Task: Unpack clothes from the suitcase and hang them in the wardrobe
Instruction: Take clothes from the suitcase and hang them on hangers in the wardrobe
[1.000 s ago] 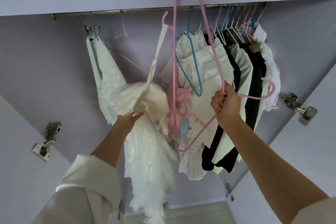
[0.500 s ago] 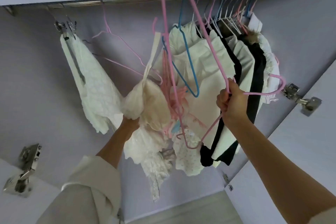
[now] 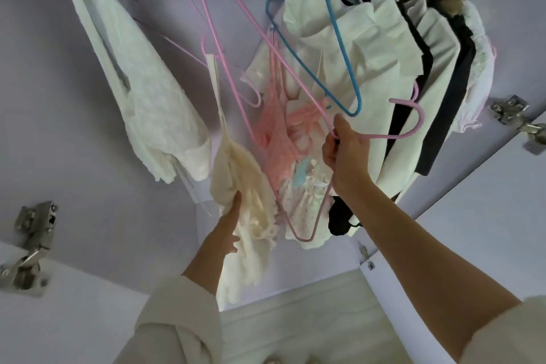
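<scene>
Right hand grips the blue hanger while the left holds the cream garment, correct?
Not quite. In the head view the right hand grips the pink hanger, not the blue hanger, which hangs behind it. The left hand does hold the cream garment.

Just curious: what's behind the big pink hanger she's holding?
Behind the pink hanger hang a pink lace garment and white clothes; the right hand hides what lies behind it.
</scene>
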{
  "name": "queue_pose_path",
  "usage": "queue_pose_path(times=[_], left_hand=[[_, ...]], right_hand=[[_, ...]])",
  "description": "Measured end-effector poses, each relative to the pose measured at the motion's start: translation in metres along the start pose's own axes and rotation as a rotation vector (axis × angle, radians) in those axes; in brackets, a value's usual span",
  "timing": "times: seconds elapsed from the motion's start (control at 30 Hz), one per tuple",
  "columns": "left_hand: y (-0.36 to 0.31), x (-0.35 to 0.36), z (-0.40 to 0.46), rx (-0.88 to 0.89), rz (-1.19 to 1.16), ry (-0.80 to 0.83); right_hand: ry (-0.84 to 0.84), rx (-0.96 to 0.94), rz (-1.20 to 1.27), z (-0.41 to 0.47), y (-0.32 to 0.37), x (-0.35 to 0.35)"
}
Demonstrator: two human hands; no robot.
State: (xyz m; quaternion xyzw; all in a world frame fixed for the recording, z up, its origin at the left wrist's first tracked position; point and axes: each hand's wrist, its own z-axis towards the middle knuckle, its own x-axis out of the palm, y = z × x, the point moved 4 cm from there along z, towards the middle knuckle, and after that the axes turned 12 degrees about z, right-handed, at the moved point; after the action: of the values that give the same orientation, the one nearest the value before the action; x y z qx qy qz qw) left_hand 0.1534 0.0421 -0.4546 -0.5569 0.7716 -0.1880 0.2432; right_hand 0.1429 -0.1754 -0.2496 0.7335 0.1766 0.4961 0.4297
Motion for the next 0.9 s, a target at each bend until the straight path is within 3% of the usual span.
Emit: queue_pose_path(times=[0.13, 0.23, 0.37, 0.67, 0.9], left_hand=[[0.017, 0.018, 0.014, 0.012, -0.117, 0.026], [0.005, 0.022, 0.020, 0.126, -0.258, -0.098], [-0.002, 0.022, 0.019, 0.153, -0.167, -0.154], [0.010, 0.031, -0.016, -0.017, -0.424, 0.250], [-0.002, 0.035, -0.026, -0.019, -0.633, 0.251]], right_hand=[[0.025, 0.036, 0.003, -0.003, -0.013, 0.005], [0.018, 0.057, -0.001, -0.004, -0.015, 0.003], [-0.013, 0.058, -0.005, -0.002, -0.014, -0.001], [-0.064, 0.100, -0.089, -0.003, -0.034, -0.006], [-0.071, 0.126, -0.139, -0.005, -0.048, -0.010]])
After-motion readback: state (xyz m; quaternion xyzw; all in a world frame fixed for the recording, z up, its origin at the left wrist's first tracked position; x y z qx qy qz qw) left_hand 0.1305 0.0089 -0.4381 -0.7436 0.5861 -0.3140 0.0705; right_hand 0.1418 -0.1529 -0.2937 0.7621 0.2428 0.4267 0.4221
